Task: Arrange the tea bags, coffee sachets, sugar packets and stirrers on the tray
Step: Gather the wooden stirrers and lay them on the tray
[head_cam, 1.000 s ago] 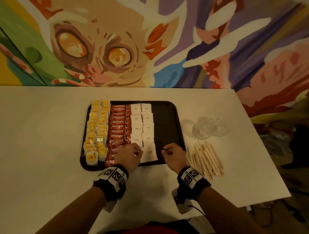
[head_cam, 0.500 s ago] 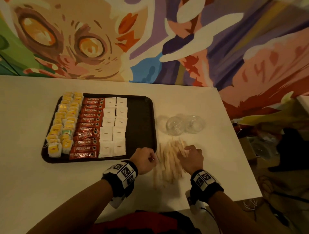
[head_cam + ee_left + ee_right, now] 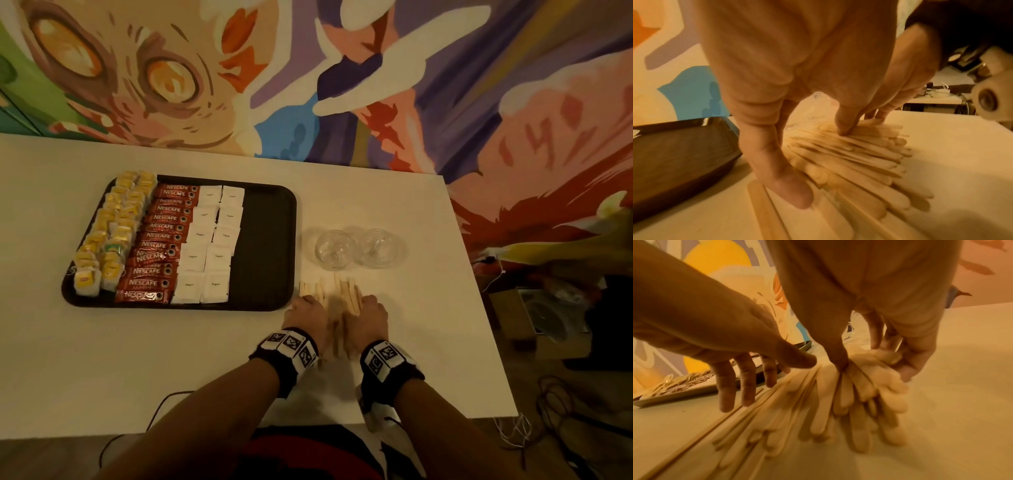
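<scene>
Stirrers: wooden stirrers (image 3: 339,301) lay in a loose pile on the white table (image 3: 137,359), just right of the tray, between the two hands.
Left hand: left hand (image 3: 306,317) stood at the pile's left edge, fingers straight and pointing down, tips touching the sticks and the table; it pressed, gripping nothing.
Right hand: right hand (image 3: 368,317) sat at the pile's right side; thumb (image 3: 835,356) pressed down on top of the sticks, fingers curled round the far side, gripping the bundle.
Tray: dark tray (image 3: 267,246) on the table's left part; its right strip was bare.
Tea bags: yellow-tagged tea bags (image 3: 109,236) in two columns at the tray's left edge.
Coffee sachets: red coffee sachets (image 3: 161,240) in a column beside the tea bags.
Sugar packets: white sugar packets (image 3: 209,246) in two columns right of the sachets.
Bowls: two clear glass bowls (image 3: 356,247) behind the pile, side by side.
Backdrop: painted mural (image 3: 308,75) behind the table.
</scene>
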The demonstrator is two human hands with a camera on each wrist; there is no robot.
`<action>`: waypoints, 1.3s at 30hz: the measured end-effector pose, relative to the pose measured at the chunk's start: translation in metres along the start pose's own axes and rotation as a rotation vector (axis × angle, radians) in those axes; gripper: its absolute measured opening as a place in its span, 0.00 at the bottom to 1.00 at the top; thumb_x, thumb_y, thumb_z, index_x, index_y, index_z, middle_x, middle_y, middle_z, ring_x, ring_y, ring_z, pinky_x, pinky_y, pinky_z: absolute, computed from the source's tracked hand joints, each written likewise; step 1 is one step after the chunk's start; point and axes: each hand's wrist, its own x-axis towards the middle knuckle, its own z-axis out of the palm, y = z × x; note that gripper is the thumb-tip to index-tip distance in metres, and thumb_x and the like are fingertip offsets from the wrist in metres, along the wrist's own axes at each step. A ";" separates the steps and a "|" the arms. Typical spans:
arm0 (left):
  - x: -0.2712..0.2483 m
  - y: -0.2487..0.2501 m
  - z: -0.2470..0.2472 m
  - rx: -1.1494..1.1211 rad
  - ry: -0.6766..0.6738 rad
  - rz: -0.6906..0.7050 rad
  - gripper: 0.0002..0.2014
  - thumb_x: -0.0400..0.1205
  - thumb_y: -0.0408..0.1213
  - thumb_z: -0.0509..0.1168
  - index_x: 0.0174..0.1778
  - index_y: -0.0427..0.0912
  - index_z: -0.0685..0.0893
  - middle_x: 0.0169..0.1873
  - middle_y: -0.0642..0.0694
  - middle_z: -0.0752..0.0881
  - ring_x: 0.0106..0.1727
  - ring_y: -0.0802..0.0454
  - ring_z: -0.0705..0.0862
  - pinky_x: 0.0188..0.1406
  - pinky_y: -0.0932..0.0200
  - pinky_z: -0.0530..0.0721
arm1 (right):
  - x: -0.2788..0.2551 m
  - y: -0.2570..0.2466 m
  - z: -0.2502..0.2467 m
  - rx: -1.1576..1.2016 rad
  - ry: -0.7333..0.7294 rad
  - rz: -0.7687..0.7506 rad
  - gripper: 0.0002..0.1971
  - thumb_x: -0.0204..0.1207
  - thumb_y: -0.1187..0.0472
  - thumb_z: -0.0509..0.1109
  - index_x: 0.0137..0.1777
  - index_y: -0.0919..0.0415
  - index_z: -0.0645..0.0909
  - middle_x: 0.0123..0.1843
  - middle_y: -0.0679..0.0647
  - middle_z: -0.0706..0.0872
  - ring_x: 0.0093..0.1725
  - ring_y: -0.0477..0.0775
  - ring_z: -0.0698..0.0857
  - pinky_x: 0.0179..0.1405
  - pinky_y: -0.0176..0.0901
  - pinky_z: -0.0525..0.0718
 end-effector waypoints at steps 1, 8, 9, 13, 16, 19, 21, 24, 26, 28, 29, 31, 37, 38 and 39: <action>0.002 0.002 0.001 0.028 0.012 -0.004 0.40 0.83 0.56 0.61 0.79 0.28 0.56 0.70 0.30 0.67 0.65 0.35 0.78 0.63 0.48 0.81 | 0.001 0.002 -0.002 0.006 0.001 -0.004 0.19 0.80 0.59 0.66 0.68 0.67 0.73 0.65 0.65 0.79 0.64 0.67 0.79 0.63 0.54 0.80; 0.009 0.014 0.000 0.164 0.002 -0.010 0.29 0.85 0.35 0.60 0.78 0.26 0.57 0.66 0.27 0.71 0.60 0.37 0.82 0.60 0.48 0.85 | 0.014 0.012 -0.011 0.056 -0.009 0.010 0.12 0.80 0.62 0.64 0.58 0.67 0.82 0.56 0.63 0.87 0.60 0.64 0.83 0.56 0.47 0.80; 0.010 0.014 -0.002 0.164 -0.013 -0.013 0.28 0.85 0.33 0.59 0.78 0.26 0.58 0.66 0.27 0.72 0.61 0.37 0.82 0.60 0.47 0.84 | 0.015 0.013 -0.012 0.054 -0.016 0.014 0.12 0.81 0.61 0.64 0.58 0.67 0.82 0.56 0.63 0.87 0.60 0.64 0.83 0.56 0.46 0.80; 0.013 0.012 -0.008 0.084 -0.034 -0.039 0.24 0.84 0.32 0.61 0.75 0.29 0.65 0.66 0.32 0.75 0.64 0.40 0.80 0.63 0.49 0.83 | 0.019 0.018 -0.014 0.076 -0.043 0.063 0.16 0.81 0.59 0.64 0.64 0.68 0.80 0.62 0.63 0.86 0.65 0.63 0.82 0.59 0.43 0.79; 0.015 0.007 -0.013 -0.025 -0.027 -0.053 0.20 0.83 0.29 0.62 0.71 0.32 0.71 0.67 0.36 0.75 0.66 0.43 0.79 0.65 0.54 0.81 | 0.020 0.020 -0.016 0.091 -0.052 0.077 0.16 0.83 0.59 0.64 0.65 0.68 0.79 0.64 0.62 0.84 0.66 0.63 0.81 0.61 0.44 0.79; 0.016 0.001 -0.016 -0.113 -0.021 -0.061 0.15 0.83 0.30 0.62 0.67 0.33 0.75 0.66 0.37 0.78 0.63 0.43 0.81 0.62 0.54 0.83 | 0.019 0.024 -0.017 0.125 -0.046 0.084 0.14 0.84 0.61 0.62 0.64 0.69 0.78 0.63 0.63 0.83 0.65 0.65 0.82 0.57 0.45 0.78; 0.017 -0.004 -0.016 -0.175 -0.024 -0.071 0.13 0.84 0.32 0.61 0.64 0.33 0.76 0.63 0.37 0.79 0.61 0.43 0.82 0.60 0.55 0.84 | 0.019 0.028 -0.016 0.153 -0.044 0.078 0.12 0.84 0.62 0.62 0.60 0.68 0.79 0.60 0.63 0.85 0.60 0.64 0.83 0.53 0.45 0.79; 0.016 -0.014 -0.021 -0.322 -0.049 -0.102 0.12 0.86 0.35 0.59 0.62 0.34 0.77 0.58 0.39 0.82 0.58 0.43 0.84 0.56 0.54 0.85 | 0.019 0.031 -0.016 0.196 -0.048 0.076 0.11 0.84 0.62 0.61 0.56 0.68 0.81 0.56 0.63 0.86 0.57 0.65 0.85 0.50 0.46 0.80; 0.016 -0.022 -0.024 -0.456 -0.072 -0.101 0.11 0.86 0.38 0.58 0.61 0.37 0.77 0.56 0.39 0.83 0.55 0.43 0.84 0.57 0.49 0.86 | 0.020 0.032 -0.016 0.251 -0.046 0.081 0.11 0.84 0.62 0.61 0.57 0.68 0.81 0.55 0.63 0.87 0.56 0.65 0.85 0.52 0.48 0.82; 0.014 -0.029 -0.028 -0.619 -0.087 -0.084 0.09 0.86 0.37 0.56 0.59 0.40 0.76 0.51 0.42 0.84 0.49 0.48 0.84 0.47 0.52 0.87 | 0.019 0.033 -0.017 0.327 -0.046 0.089 0.11 0.85 0.62 0.60 0.56 0.67 0.80 0.53 0.64 0.87 0.52 0.64 0.86 0.50 0.49 0.84; 0.012 -0.032 -0.032 -0.685 -0.090 -0.077 0.08 0.87 0.36 0.55 0.59 0.41 0.75 0.47 0.44 0.83 0.45 0.51 0.83 0.40 0.58 0.84 | 0.019 0.033 -0.017 0.363 -0.044 0.089 0.11 0.86 0.62 0.58 0.55 0.67 0.80 0.52 0.64 0.88 0.50 0.62 0.87 0.45 0.48 0.84; 0.009 -0.040 -0.039 -0.780 -0.076 -0.063 0.08 0.88 0.34 0.54 0.60 0.41 0.74 0.43 0.46 0.80 0.40 0.53 0.80 0.37 0.60 0.80 | 0.016 0.031 -0.019 0.432 -0.048 0.089 0.11 0.86 0.63 0.56 0.57 0.68 0.78 0.52 0.65 0.88 0.46 0.59 0.87 0.35 0.43 0.84; 0.003 -0.066 -0.061 -1.015 -0.121 -0.055 0.09 0.86 0.33 0.56 0.60 0.41 0.75 0.40 0.43 0.75 0.35 0.52 0.73 0.34 0.56 0.77 | 0.005 0.013 -0.028 0.637 -0.026 0.096 0.06 0.89 0.63 0.53 0.59 0.61 0.70 0.46 0.54 0.84 0.40 0.51 0.86 0.41 0.43 0.83; 0.002 -0.070 -0.064 -1.047 -0.128 -0.059 0.08 0.87 0.35 0.57 0.60 0.42 0.76 0.41 0.43 0.74 0.34 0.52 0.72 0.31 0.58 0.75 | 0.004 0.011 -0.030 0.652 -0.023 0.095 0.06 0.89 0.63 0.53 0.60 0.61 0.70 0.45 0.54 0.83 0.39 0.51 0.85 0.43 0.43 0.83; 0.003 -0.073 -0.067 -1.075 -0.123 -0.063 0.08 0.87 0.38 0.57 0.59 0.42 0.76 0.40 0.44 0.74 0.33 0.53 0.72 0.29 0.60 0.74 | 0.002 0.008 -0.031 0.671 -0.025 0.088 0.07 0.89 0.64 0.53 0.61 0.62 0.70 0.44 0.55 0.80 0.38 0.51 0.83 0.42 0.42 0.82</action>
